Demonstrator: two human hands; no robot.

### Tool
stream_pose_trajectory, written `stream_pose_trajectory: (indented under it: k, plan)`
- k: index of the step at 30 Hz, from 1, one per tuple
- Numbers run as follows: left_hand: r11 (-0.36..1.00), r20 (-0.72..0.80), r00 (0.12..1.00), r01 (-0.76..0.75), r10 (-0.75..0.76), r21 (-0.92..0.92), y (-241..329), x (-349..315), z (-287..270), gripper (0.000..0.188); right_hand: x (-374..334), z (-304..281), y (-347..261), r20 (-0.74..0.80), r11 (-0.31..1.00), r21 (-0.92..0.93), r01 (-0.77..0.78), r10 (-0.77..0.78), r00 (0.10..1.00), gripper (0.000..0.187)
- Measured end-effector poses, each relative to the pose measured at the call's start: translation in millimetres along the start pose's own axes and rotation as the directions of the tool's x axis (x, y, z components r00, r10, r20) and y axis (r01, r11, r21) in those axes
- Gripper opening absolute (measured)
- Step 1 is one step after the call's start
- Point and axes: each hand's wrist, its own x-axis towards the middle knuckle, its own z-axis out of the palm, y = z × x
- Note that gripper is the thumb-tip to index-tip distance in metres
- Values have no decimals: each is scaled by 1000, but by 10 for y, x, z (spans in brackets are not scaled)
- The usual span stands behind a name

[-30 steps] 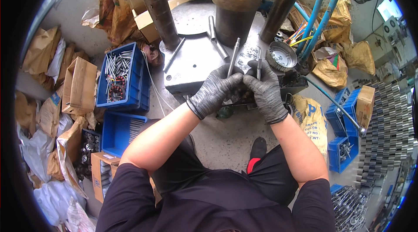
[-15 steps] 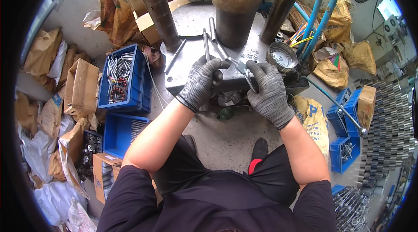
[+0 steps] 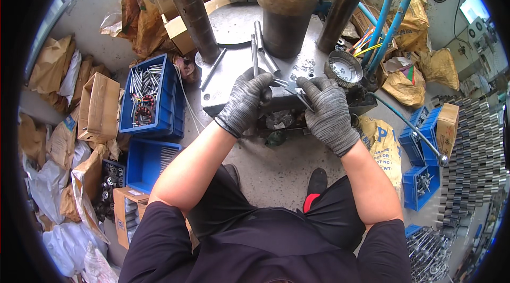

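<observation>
A slim steel shaft [image 3: 254,53] stands upright in my gloved left hand [image 3: 245,95], whose fingers are wrapped round its lower part. My right hand [image 3: 329,110], also in a grey glove, grips a pair of pliers [image 3: 290,87]. The pliers' thin tips point left and reach close to the left hand; whether they touch the shaft I cannot tell. Behind the pliers, several small rings [image 3: 304,66] lie scattered on the metal press table [image 3: 234,68]. More steel rods rest there: a thicker one [image 3: 270,63], another beside the column, and a thin rod [image 3: 213,69] at the left.
A thick round column [image 3: 287,17] stands mid-table between two dark posts [image 3: 189,9]. At the table's right is a round tin [image 3: 345,68], with blue hoses [image 3: 390,22] behind. Blue crates [image 3: 151,94] of metal parts stand left, and stacked metal pieces [image 3: 473,161] line the right.
The pliers' tips have swung left to beside my left hand. The shaft in the left hand has shifted slightly right and stands straighter.
</observation>
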Motion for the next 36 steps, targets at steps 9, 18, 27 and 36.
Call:
stream_pose_trajectory:
  k: [9,18,27,36]
  plan:
    - [946,108,985,-160,134,281,117,-101,39,38,-69,71,258,-31,975,196,-108,116,993,49]
    - [896,208,961,-249,182,368,121,-110,-31,43,-57,-146,480,143,699,555,-451,454,879,42]
    - [788,225,927,-375,301,488,36,-62,-26,37,-91,-197,606,193,726,531,-436,398,897,44]
    - [551,368,887,-462,279,695,137,-106,-66,37,-114,-420,630,401,800,436,-412,237,885,45]
